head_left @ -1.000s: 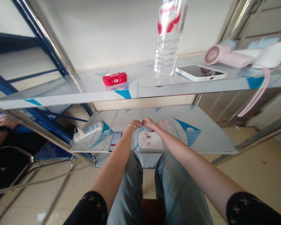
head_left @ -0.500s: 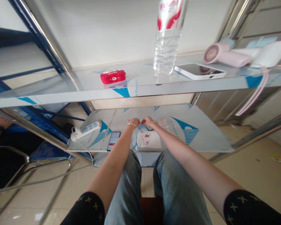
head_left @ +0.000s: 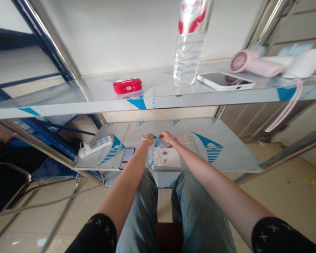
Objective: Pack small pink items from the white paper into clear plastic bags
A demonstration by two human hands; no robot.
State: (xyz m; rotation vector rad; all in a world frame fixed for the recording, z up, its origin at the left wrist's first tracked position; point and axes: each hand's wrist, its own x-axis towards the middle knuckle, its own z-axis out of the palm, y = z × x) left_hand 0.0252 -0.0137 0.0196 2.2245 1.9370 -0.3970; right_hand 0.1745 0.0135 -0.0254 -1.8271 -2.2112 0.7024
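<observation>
Small clear bag [head_left: 158,141] pinched between both hands above the lower shelf [head_left: 226,154]; left hand [head_left: 148,138] and right hand [head_left: 166,137], each grip closed on it, now slightly further apart than a second ago, bag drawn taut; white sheet [head_left: 167,157] just below; phone [head_left: 126,158] left.

Both arms are stretched forward and downward, above the knees. The left hand [head_left: 148,138] is closed like a loose fist. The right hand [head_left: 166,137] is just beside it, its fingertips pinched together and pointing toward the left hand.
</observation>
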